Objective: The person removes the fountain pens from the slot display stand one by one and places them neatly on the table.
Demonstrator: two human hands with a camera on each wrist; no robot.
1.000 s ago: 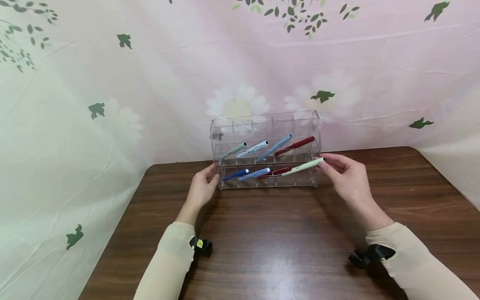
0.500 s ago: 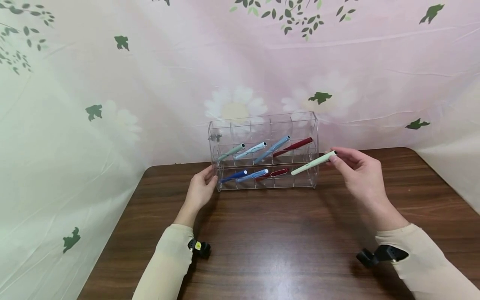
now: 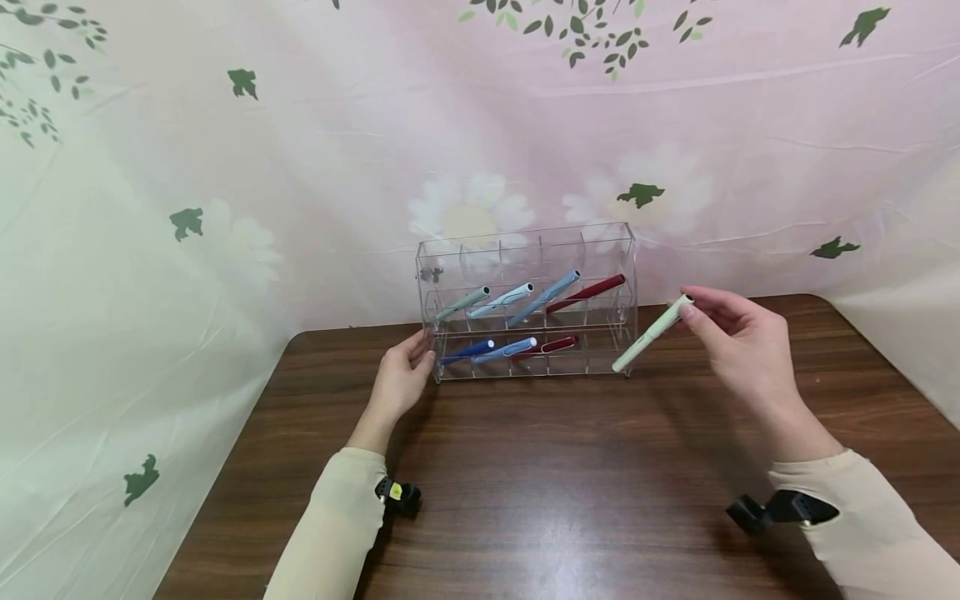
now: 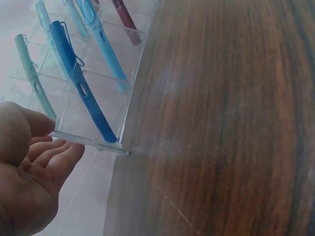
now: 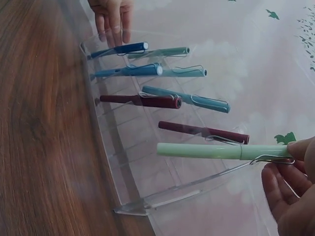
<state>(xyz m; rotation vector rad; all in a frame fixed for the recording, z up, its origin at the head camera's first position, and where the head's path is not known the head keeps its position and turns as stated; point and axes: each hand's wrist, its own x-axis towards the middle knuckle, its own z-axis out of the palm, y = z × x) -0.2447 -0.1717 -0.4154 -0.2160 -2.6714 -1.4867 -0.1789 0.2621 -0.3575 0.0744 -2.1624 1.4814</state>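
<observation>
My right hand (image 3: 752, 354) pinches a pale green pen (image 3: 651, 335) by its cap end, between thumb and fingers. The pen slants down to the left and overlaps the right end of a clear acrylic pen rack (image 3: 632, 250). In the right wrist view the metal clip of the green pen (image 5: 202, 151) lies by the fingertips. My left hand (image 3: 402, 377) grips the rack's left side panel, thumb on one face and fingers on the other. The rack's lower row holds a dark blue pen (image 3: 468, 352), a light blue pen (image 3: 507, 349) and a dark red pen (image 3: 551, 346).
The upper row holds a grey-green pen (image 3: 462, 304), a pale blue pen (image 3: 502, 301), a blue pen (image 3: 545, 297) and another dark red pen (image 3: 587, 294). The rack stands on a brown wooden table (image 3: 510, 467), before a flowered cloth backdrop (image 3: 337, 167).
My right hand has drawn the pale green pen out of the lower row, moving right and slightly up, and the pen has tilted more steeply. My left hand stays at the rack.
</observation>
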